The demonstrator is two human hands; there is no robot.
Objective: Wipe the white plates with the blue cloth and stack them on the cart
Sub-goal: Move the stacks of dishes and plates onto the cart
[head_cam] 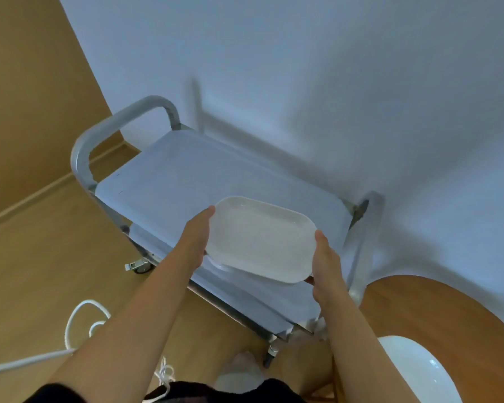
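Head view: a white plate (261, 238), a rounded rectangle with a smooth glossy face, is held over the cart (169, 173) near its 5 o'clock edge. The left hand (197, 238) grips the plate's 9 o'clock rim, thumb on top, and the right hand (326, 263) grips the 3 o'clock rim the same way. The cart's flat pale top lies bare toward 11 o'clock, framed by rounded metal tube handles at both ends. At 4 o'clock a curved wooden table (448, 312) carries another white dish (416, 370). A white cable (79, 318) loops on the wooden floor at 8 o'clock.
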